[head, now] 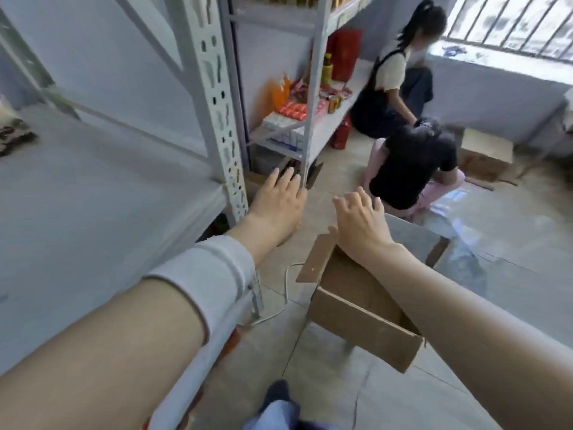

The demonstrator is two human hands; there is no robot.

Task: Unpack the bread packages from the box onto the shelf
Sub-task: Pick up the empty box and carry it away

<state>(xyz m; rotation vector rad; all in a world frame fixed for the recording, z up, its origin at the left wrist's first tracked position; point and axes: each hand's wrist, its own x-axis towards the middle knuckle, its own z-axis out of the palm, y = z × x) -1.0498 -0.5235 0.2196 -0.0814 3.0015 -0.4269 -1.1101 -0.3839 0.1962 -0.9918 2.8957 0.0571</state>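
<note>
While both my hands hover empty, left [276, 197] and right [359, 221] grips spread apart, the box [356, 302] sits below; its contents are hidden. Bread packages are probably soft, so I'd hold them gently by the sides.

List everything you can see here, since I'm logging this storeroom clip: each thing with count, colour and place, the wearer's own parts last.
cardboard box: one, brown, open on the floor under the right forearm; contents not visible
near shelf: one, pale grey, at left, mostly bare
dark packages: a few, blurred, far left edge of that shelf
far shelf unit: one, grey, holds red, orange and white goods
second cardboard box: one, brown, on the floor at right
white cable: one, on the floor beside the box
other people: two, crouched on the floor behind
window bars: top right
left hand: empty, fingers spread
right hand: empty, above the box
</note>
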